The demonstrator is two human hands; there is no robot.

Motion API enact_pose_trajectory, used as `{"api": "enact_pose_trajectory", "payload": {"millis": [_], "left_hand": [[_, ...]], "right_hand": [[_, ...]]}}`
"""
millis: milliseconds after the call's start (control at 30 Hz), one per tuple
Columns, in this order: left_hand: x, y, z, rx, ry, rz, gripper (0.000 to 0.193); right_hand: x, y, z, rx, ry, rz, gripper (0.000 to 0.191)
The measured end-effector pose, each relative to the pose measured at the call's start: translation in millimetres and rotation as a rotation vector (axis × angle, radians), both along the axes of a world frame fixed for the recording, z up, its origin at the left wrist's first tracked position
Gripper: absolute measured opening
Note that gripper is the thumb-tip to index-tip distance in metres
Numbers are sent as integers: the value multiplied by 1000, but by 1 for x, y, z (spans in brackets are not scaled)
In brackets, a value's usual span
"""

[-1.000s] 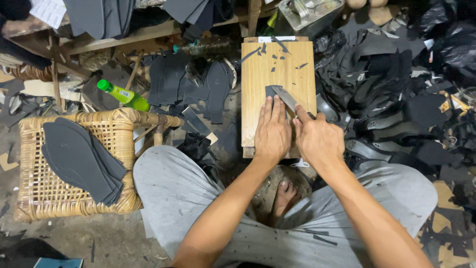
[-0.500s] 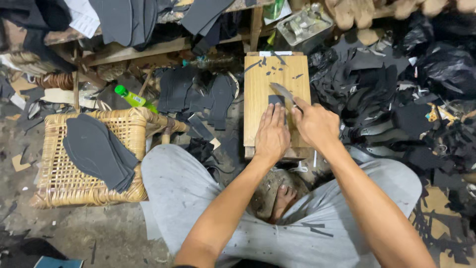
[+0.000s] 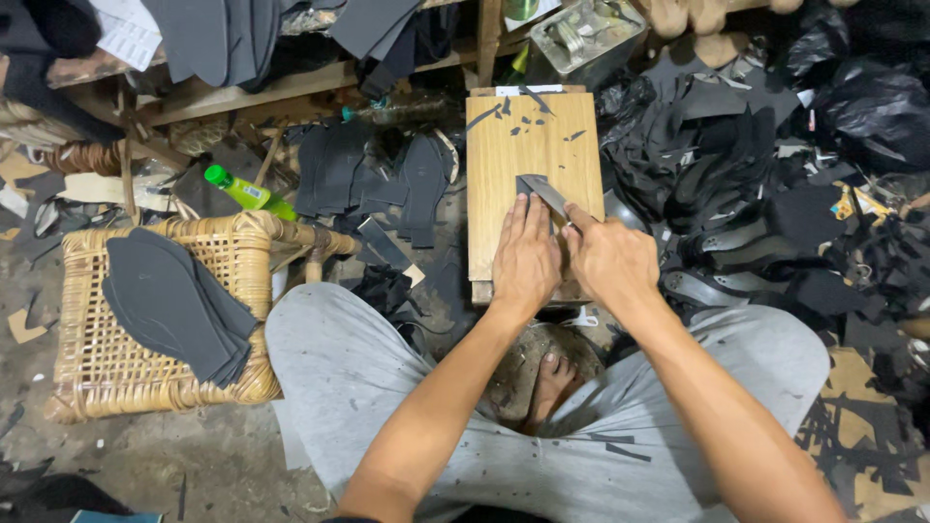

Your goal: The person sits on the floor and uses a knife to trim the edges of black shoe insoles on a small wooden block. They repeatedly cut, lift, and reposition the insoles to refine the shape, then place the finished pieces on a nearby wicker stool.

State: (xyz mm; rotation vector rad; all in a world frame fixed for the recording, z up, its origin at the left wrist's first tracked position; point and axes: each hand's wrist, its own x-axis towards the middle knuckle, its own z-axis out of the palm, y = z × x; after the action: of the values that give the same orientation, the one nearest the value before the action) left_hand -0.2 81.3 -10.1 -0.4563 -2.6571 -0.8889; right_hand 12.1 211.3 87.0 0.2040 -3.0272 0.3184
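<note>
The cutting is in hand. The left hand [image 3: 524, 254] presses flat on a small dark piece [image 3: 528, 184] lying on the board [image 3: 528, 145], just ahead of its fingertips. The right hand [image 3: 610, 257] is closed around a knife [image 3: 548, 197], blade angled onto the piece. The cut seems to call for steady downward pressure, with the fingers kept clear of the edge.
</note>
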Motion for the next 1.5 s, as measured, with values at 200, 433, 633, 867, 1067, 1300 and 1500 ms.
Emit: {"api": "enact_pose_trajectory", "payload": {"millis": [200,433,633,867,1067,1300,1500], "left_hand": [[1,2,-1,-75,12,-11,66],[1,-2,10,-19,-33,-19,72],[0,4,6,-47,-12,20,65],[4,3,5,-111,-28,7,65],[1,6,6,-110,-53,14,71],[2,16,-1,-95,-64,51,71],[-2,16,-7,-145,-37,60,66]], "right_hand": [[-32,-17,-13,26,-3,-107,38],[-46,0,-3,-97,-45,-43,38],[8,8,3,-57,-91,-115,39],[-6,-8,-6,18,-23,-107,37],[-19,-3,-4,-75,-61,-146,35],[34,-8,-7,-68,6,-192,39],[31,-14,-7,-59,-16,-186,39]]}}
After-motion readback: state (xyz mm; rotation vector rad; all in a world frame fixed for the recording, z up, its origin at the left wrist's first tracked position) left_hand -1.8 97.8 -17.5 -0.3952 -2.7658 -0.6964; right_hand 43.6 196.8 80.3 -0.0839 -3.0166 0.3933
